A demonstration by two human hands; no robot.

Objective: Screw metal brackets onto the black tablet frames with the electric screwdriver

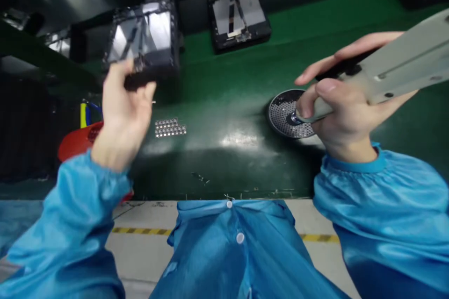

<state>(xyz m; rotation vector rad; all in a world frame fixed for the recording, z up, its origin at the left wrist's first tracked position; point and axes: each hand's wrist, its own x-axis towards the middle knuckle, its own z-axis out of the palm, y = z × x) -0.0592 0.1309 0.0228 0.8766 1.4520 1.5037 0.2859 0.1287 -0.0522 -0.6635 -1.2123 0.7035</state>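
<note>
The left hand [122, 110] pinches a black rectangular device with silvery panels [143, 37], left of a similar black-framed unit [242, 14] on the glossy green tabletop [224, 98]; right of that unit, over a round perforated disc [280, 114], the right hand [345, 112] grips a long pale-grey tool [403, 65].

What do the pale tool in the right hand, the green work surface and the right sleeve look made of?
Pale tool: probably hard plastic, matte; smooth body with recessed holes.
Green work surface: rubber mat or coated board, I can't tell which; it throws glossy highlights.
Right sleeve: likely thin synthetic cloth, satiny; it shines along its folds.
</note>
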